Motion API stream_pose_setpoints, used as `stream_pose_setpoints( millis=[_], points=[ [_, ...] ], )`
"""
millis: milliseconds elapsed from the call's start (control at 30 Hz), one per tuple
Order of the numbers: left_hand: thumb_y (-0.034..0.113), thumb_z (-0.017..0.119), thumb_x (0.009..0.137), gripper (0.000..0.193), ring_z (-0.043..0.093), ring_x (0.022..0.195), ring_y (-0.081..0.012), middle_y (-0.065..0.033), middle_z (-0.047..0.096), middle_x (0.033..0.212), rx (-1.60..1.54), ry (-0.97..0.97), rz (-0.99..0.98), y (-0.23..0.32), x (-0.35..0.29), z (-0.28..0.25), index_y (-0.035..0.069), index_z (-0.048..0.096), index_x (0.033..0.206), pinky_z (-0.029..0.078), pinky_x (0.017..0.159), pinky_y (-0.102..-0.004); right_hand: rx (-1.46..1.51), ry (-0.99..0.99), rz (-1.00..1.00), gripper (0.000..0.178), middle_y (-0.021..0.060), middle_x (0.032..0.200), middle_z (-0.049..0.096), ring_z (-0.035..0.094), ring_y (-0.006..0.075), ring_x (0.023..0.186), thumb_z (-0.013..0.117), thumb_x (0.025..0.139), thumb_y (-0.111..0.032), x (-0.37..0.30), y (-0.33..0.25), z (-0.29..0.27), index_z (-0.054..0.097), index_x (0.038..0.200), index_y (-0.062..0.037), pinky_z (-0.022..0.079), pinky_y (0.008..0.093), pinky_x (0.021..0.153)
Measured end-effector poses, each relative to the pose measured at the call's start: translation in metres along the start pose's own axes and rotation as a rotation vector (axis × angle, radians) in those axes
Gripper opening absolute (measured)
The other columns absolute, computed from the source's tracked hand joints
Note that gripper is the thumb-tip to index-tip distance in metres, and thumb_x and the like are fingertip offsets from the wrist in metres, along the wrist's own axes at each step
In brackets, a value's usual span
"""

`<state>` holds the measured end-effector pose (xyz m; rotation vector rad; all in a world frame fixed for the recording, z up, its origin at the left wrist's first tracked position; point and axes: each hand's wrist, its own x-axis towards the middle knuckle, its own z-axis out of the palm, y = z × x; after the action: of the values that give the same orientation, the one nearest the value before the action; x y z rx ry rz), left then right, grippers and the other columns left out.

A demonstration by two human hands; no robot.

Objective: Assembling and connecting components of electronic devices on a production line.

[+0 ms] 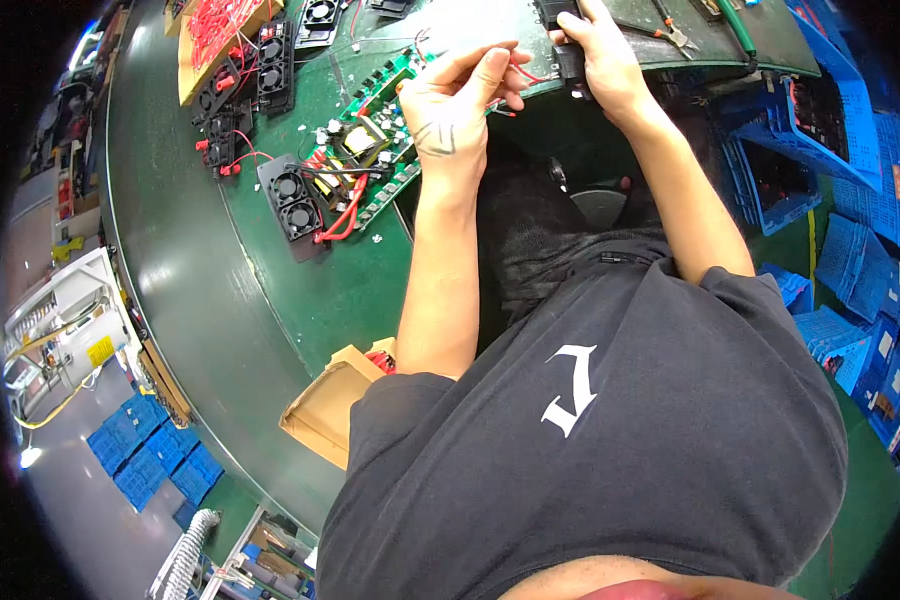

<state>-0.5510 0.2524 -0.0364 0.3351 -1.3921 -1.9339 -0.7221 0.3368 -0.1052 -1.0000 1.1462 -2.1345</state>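
My left hand [462, 100] is closed in a pinch on thin red wires [532, 75], just off the near edge of the bench. These wires lead toward a black fan panel [571, 68], seen nearly edge-on and partly covered by fingers. Around that panel my right hand [606, 58] is closed, thumb on top. Left of my left wrist lies a green circuit board [402, 120] with a yellow-wrapped transformer [362, 138] and thick red cables [346, 218]. Beside it rests another black panel with two fans [292, 200].
More black fan panels [275, 68] lie farther up the green bench [270, 290], near a carton of red parts [218, 40]. Cutters [676, 38] and a green-handled tool [738, 28] sit at the upper right. Blue crates [770, 190] stand right; an open cardboard box [328, 400] is by my left elbow.
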Motion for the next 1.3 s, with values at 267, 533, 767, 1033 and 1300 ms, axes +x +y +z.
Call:
stream_pose_setpoints(
  millis=[267,533,767,1033,1300],
  points=[
    [0.005,0.077,0.091,0.01,0.063,0.066,-0.0096,-0.0076,0.073,0.08,0.147,-0.167,-0.02,0.006,-0.003,-0.009,-0.003,0.075,0.096,0.049,0.059,-0.023,-0.23,0.036,0.242,0.057,0.0019,0.099,0.061,0.054,0.0077,0.082,0.055,0.103,-0.016,-0.001,-0.033,0.016,0.038,0.156,-0.0024,0.047,0.0221,0.073],
    [0.006,0.08,0.082,0.01,0.056,0.062,-0.0102,-0.0054,0.068,0.074,0.874,0.061,0.247,-0.002,-0.003,-0.006,0.001,0.075,0.089,0.045,0.059,-0.0261,-0.462,-0.154,0.239,0.057,0.0024,0.1,0.063,0.052,0.0067,0.078,0.056,0.1,-0.015,0.0,-0.062,0.028,0.045,0.154,-0.0028,0.046,0.022,0.069],
    [0.005,0.078,0.084,0.011,0.059,0.062,-0.0144,-0.0087,0.07,0.077,0.821,0.101,0.224,-0.011,-0.003,-0.011,-0.002,0.074,0.091,0.049,0.061,-0.0288,-0.35,-0.177,0.08,0.058,0.0039,0.109,0.066,0.055,0.0082,0.084,0.057,0.099,-0.015,0.002,-0.066,0.049,0.044,0.154,-0.0021,0.047,0.0227,0.075],
    [0.003,0.078,0.084,0.011,0.061,0.063,-0.014,-0.0091,0.072,0.08,0.756,0.079,0.242,-0.01,0.0,-0.009,-0.002,0.073,0.092,0.05,0.062,-0.0282,-0.415,-0.196,0.303,0.057,0.0111,0.125,0.066,0.058,0.0162,0.107,0.058,0.099,-0.016,-0.002,-0.064,0.036,0.046,0.152,0.0001,0.048,0.0297,0.095],
    [0.002,0.078,0.085,0.011,0.065,0.065,-0.0142,-0.0104,0.073,0.08,0.744,0.089,0.218,-0.012,-0.005,-0.007,-0.003,0.074,0.094,0.052,0.063,-0.0274,-0.595,-0.247,0.317,0.058,0.0149,0.138,0.061,0.055,0.0217,0.124,0.059,0.099,-0.017,0.0,-0.073,0.043,0.045,0.152,0.0016,0.041,0.0339,0.108]
  ],
)
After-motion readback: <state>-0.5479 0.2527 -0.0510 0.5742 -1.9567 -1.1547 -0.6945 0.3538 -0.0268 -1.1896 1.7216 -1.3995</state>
